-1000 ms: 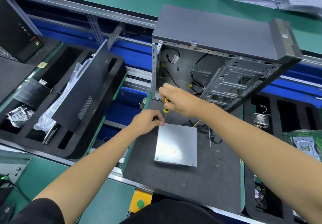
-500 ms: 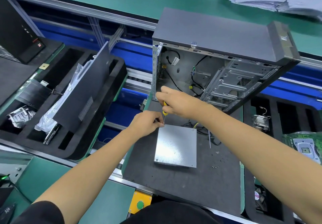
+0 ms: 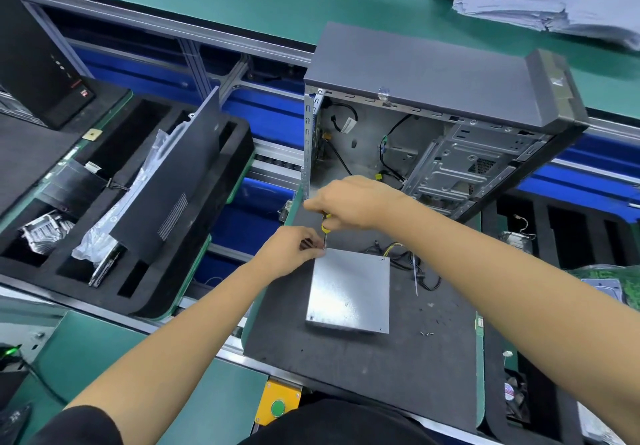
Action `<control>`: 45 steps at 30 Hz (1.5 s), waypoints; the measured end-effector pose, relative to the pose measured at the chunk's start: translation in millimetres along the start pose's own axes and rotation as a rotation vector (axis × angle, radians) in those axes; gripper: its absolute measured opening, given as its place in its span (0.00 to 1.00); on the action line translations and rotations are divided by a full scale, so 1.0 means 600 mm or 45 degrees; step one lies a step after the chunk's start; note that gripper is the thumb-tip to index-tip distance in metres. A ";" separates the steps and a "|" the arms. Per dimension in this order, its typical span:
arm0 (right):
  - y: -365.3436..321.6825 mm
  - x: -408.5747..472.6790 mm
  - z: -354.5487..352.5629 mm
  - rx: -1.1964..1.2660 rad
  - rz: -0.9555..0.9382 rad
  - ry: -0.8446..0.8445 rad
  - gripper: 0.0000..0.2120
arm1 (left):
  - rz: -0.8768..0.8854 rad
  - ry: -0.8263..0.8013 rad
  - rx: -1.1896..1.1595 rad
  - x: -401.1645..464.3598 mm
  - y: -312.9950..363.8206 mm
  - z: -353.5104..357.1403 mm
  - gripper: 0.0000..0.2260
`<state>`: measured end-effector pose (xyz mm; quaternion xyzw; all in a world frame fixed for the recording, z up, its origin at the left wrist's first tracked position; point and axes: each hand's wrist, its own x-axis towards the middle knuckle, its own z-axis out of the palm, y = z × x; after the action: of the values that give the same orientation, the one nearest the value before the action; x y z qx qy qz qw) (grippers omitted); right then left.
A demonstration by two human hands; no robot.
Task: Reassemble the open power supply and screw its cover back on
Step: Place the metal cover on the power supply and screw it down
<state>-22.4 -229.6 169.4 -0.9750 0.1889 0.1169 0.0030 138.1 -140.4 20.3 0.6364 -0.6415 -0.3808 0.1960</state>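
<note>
The power supply (image 3: 349,291) sits flat on the dark foam mat (image 3: 363,368), roughly mid-mat and a bit toward its left edge, with its plain silver cover facing up. Both hands are working at the unit's far left corner. The right hand (image 3: 356,202) is wrapped around a small screwdriver (image 3: 325,228) with a yellow and black handle, fingers curled tight on the grip, shaft pointing straight down at that corner. The left hand (image 3: 291,254) is right under it with fingertips bunched together, pinching around the screwdriver tip where it meets the cover; can't tell if there's a screw in there, it's too small and hidden by the fingers. A bundle of black and yellow cables (image 3: 401,257) trails out from the far right corner of the unit onto the mat. Couple of loose screws (image 3: 426,333) lie on the mat just off the near right corner. An open PC case (image 3: 433,125) stands at the mat's far edge, side panel off, drive cage visible inside.
</note>
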 end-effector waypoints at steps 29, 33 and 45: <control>0.004 -0.006 -0.015 -0.040 -0.139 -0.056 0.16 | -0.120 0.364 0.125 -0.026 0.024 0.057 0.04; 0.004 -0.001 -0.008 -0.190 -0.015 -0.052 0.09 | -0.206 0.426 0.024 -0.036 0.030 0.062 0.07; 0.005 -0.006 -0.008 -0.103 -0.166 -0.045 0.11 | -0.295 0.625 -0.136 -0.044 0.043 0.108 0.06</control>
<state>-25.4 -231.4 175.1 -0.9823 0.1201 0.1412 -0.0255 76.3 -101.8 4.5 0.7675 -0.4768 -0.2682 0.3342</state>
